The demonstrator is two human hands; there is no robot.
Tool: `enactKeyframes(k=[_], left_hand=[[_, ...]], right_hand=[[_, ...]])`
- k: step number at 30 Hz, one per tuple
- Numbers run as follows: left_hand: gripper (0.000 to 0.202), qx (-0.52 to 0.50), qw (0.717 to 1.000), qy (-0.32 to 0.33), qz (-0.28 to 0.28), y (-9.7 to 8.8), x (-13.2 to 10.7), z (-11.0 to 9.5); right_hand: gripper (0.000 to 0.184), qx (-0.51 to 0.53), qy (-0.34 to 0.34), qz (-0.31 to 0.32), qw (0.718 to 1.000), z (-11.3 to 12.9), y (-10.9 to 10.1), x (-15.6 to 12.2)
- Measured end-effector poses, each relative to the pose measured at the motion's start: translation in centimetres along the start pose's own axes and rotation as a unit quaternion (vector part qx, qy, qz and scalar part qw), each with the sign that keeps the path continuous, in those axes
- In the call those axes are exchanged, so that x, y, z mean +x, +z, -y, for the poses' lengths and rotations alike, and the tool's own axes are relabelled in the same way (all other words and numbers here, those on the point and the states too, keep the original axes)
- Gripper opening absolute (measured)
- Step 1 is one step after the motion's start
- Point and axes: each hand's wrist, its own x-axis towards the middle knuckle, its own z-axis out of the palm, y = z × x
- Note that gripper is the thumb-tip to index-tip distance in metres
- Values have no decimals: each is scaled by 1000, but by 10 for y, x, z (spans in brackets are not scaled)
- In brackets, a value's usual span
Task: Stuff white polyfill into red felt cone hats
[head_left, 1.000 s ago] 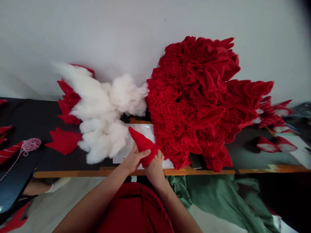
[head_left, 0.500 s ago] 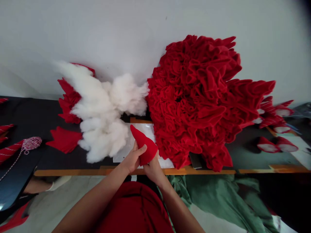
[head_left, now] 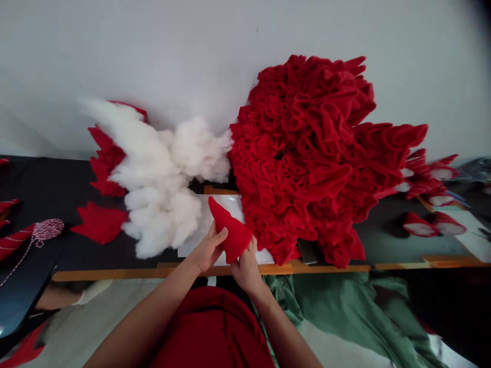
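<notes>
A stuffed red felt cone (head_left: 230, 230) points up and left above the table's near edge. My left hand (head_left: 207, 250) grips its left side, thumb laid across the felt. My right hand (head_left: 245, 266) closes on the cone's wide lower end from the right. Just left of the cone lies a heap of white stuffing fibre (head_left: 161, 174). To the right rises a big pile of empty red felt cones (head_left: 310, 153).
The black table has a wooden front edge (head_left: 115, 273). A white sheet (head_left: 199, 237) lies under the hands. Flat red felt pieces (head_left: 99, 222) and red-white twine (head_left: 44, 230) sit at left. Stuffed cones (head_left: 429, 225) lie at right. Green cloth (head_left: 337, 306) hangs below.
The cone has turned slightly in my hands, and my right hand has shifted lower around its base. The piles have not moved.
</notes>
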Motion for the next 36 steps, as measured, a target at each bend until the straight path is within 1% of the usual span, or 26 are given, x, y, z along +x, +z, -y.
enactKeyframes(k=[2, 4, 6, 8, 10, 12, 13, 15, 17, 21, 24, 27, 30, 33, 36], left_hand=[[32, 3, 1000, 15, -17, -3, 4, -2], [27, -8, 998, 38, -53, -5, 8, -3], [26, -40, 994, 48, -88, -4, 11, -3], [28, -69, 991, 42, -108, -1, 12, -2], [29, -78, 990, 26, -115, 4, 11, 0], [31, -77, 991, 16, -108, 9, 9, 2], [31, -74, 992, 16, -100, 11, 7, 3], [34, -63, 994, 30, -81, 13, 5, 6], [36, -46, 996, 44, -70, 13, 2, 9], [39, -22, 996, 35, -76, 10, -2, 13], [39, -25, 997, 31, -67, 6, -2, 11], [38, -49, 996, 48, -58, 2, 1, 8], [36, -51, 997, 42, -47, 1, 1, 6], [37, -32, 998, 30, -48, 5, -3, 6], [42, -12, 998, 25, -64, 8, -6, 6]], right_hand=[[67, 71, 23, 11, 997, 4, -5, 0], [63, 106, 51, 8, 993, 10, -8, -2], [57, 92, 56, -14, 994, 16, -10, -5], [54, 60, 36, -30, 997, 20, -10, -6], [53, 37, -4, -5, 999, 22, -10, -6], [51, 4, -26, 20, 999, 20, -9, -4], [50, -19, -22, 20, 999, 19, -8, -3], [48, -67, 5, 3, 998, 15, -4, -2], [50, -90, 37, 0, 995, 12, 1, -2], [59, -66, 73, 25, 995, 10, 7, -2], [60, -25, 50, 31, 998, 14, 3, 0], [60, 28, 32, -2, 999, 19, -5, 1], [63, 45, 13, -24, 999, 22, -6, 0], [60, 48, -6, -1, 999, 19, -1, 0], [57, 51, 13, 37, 998, 16, 4, 2]])
